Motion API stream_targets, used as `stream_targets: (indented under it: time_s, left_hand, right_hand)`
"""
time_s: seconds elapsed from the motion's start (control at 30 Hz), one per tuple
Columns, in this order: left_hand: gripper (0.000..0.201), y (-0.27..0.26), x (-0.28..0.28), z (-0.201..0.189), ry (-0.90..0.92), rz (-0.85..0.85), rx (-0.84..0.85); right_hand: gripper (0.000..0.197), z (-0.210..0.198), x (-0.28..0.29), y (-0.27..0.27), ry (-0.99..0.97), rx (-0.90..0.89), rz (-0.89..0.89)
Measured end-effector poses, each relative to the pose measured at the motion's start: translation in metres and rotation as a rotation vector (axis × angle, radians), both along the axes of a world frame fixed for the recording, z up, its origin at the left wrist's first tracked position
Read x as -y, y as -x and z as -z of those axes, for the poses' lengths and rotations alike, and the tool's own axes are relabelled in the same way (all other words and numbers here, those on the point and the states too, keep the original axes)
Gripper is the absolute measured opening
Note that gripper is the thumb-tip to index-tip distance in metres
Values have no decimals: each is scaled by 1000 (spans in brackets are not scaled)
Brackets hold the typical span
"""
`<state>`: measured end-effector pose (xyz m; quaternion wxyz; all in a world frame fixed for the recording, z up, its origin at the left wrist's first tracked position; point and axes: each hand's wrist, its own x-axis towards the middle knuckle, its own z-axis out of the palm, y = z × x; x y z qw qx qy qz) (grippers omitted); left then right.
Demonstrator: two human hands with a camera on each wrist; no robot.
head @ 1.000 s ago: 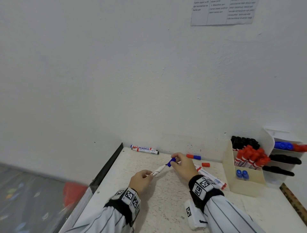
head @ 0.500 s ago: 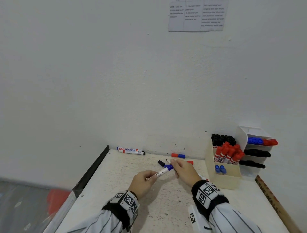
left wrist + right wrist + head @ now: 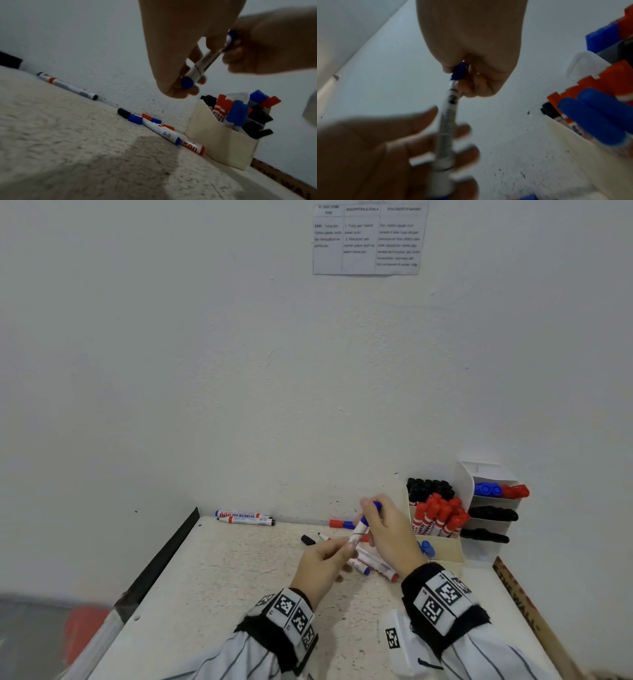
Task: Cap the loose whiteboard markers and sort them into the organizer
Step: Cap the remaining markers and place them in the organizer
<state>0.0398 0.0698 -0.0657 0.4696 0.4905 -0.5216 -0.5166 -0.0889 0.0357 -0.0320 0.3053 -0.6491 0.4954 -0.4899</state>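
Head: blue marker (image 3: 359, 530) mid-frame above the worktop (image 3: 222, 577), long axis steep, cap end up and slightly right. Left hand (image 3: 320, 565) grips the lower barrel; right hand (image 3: 387, 534) is curled round the blue cap (image 3: 376, 505). Organizer (image 3: 442, 549) right of both, nearer the right hand.

Left wrist: marker tail faces the lens, cap end up-right into the right hand.

Right wrist: barrel near vertical, cap on top, seating looks like the current step.

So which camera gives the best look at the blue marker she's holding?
The left wrist view: the blue marker shows sharply from its blue end cap up to the right hand. The right wrist view blurs its barrel; the head view shows it small between both hands.
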Motion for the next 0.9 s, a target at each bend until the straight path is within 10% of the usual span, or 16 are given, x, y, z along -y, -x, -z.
stream_targets:
  time_s: [0.2,0.33,0.7,0.9]
  left_hand:
    - [46,27,27,26,-67,195,719]
    - [42,37,35,46,11,151,1136]
    - [48,35,51,54,42,288,1336]
    - [38,28,54,51,-119,168,1186]
  right_hand:
    - [20,-37,-6,53,483,-26,298]
    - [23,-18,-5,96,433,-162,398]
    - [20,53,6,129,-51,-582,140]
    - [31,47,7,111,332,-419,340]
